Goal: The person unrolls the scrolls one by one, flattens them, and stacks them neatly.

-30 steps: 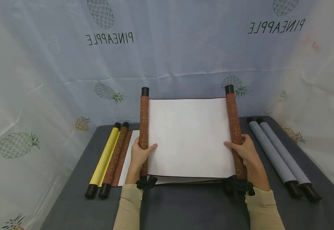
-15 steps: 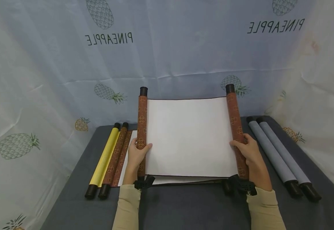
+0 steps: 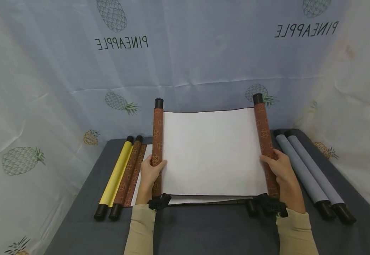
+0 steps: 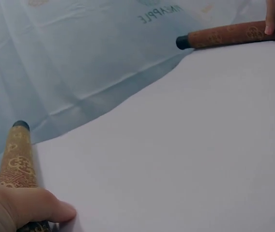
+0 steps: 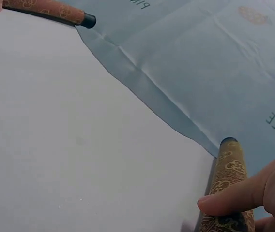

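Observation:
A hanging scroll [image 3: 213,152] with blank white paper is held up and spread between both hands, its two rolls covered in brown patterned cloth with black end knobs. The left hand [image 3: 149,171] grips the left roll [image 4: 19,159], thumb lying over onto the paper's edge. Around the right roll [image 3: 262,131] curls the right hand [image 3: 280,168], its thumb across the front in the right wrist view. The right roll leans, top to the left. Fingers behind both rolls are mostly hidden. The paper's upper edge waves slightly between the rolls in both wrist views.
Beneath the raised scroll, another white sheet [image 3: 204,200] lies on the dark table [image 3: 204,230], with a black knob [image 3: 251,208] near its right end. Left lie a yellow roll [image 3: 116,173] and a brown patterned roll [image 3: 129,170]. Two grey rolls [image 3: 302,166] lie right. A pineapple-print curtain [image 3: 204,46] encloses the table.
The right hand has moved right with its roll, and more white paper shows between the rolls. The left hand shifted slightly left at first, then stayed nearly in place.

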Tool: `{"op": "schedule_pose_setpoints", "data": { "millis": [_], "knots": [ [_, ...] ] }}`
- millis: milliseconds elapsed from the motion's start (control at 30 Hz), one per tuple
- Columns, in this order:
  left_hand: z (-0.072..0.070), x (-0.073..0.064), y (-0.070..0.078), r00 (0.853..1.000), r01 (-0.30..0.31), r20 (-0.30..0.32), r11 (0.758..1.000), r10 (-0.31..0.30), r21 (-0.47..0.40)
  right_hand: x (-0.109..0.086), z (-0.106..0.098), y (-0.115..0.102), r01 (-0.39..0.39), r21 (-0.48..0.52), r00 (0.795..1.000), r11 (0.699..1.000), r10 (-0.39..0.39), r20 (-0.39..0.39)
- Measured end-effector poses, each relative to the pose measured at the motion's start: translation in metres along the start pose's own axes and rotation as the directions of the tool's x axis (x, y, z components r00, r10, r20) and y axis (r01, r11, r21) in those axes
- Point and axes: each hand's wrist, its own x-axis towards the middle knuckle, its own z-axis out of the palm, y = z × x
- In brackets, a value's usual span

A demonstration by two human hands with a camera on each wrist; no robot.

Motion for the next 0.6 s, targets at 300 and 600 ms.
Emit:
{"op": "schedule_pose_setpoints", "data": {
  "millis": [300, 600],
  "knots": [
    [0.0015, 0.0005, 0.0029, 0.994, 0.064, 0.083, 0.998, -0.065, 0.013, 0.0034, 0.0022, 0.0005, -0.008, 0.026, 0.999, 1.0, 0.009, -0.038],
    [-0.0004, 0.0005, 0.002, 0.993, 0.079, 0.086, 0.996, -0.083, 0.048, 0.0014, 0.005, 0.0021, -0.057, 0.012, 0.994, 0.998, 0.058, -0.091]
  ]
}}
